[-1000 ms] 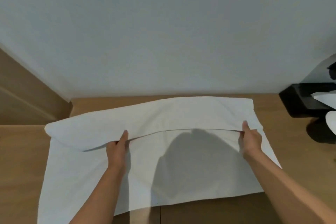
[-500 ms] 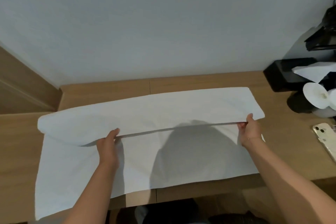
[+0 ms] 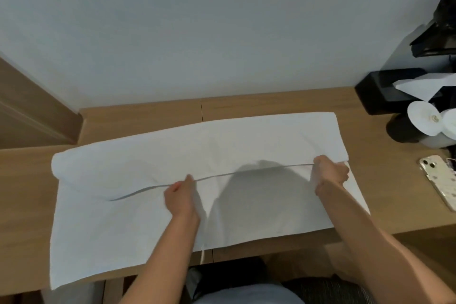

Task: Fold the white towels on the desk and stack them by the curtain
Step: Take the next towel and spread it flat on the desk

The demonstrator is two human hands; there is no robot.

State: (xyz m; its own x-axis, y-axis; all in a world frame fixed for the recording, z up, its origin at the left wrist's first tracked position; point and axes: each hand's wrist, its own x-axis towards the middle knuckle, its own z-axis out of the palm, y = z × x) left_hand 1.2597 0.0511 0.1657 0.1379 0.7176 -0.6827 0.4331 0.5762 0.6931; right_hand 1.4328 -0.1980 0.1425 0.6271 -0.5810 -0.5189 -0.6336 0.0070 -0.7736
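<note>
1. The white towel [image 3: 246,145] lies spread lengthwise across the wooden desk [image 3: 271,102]. Its far half is doubled over toward the person, and its near edge hangs slightly past the desk front.
2. The left hand [image 3: 182,198] pinches the folded-over edge near the towel's middle, thumb on top, fingers curled under the hem.
3. The right hand [image 3: 329,175] grips the same edge at the towel's right end, fingers closed round the cloth.
4. Step in hand, as judged: the first lengthwise fold. The free edge sits about halfway across the lower layer and is not yet aligned with the near edge.
5. Next move, as judged: bring the held edge toward the near hem, keep it taut and parallel, and correct the left end, where the fold sags into a loose roll away from either hand.
6. No stack and no curtain appear in view; the drop-off spot cannot be placed.
7. To the right on the desk stand a black box [image 3: 385,91], paper rolls [image 3: 423,118] and a phone [image 3: 438,177] lying flat, well apart from the towel.
8. A plain pale wall [image 3: 197,20] backs the desk; a wooden panel [image 3: 29,111] adjoins it at the left.
</note>
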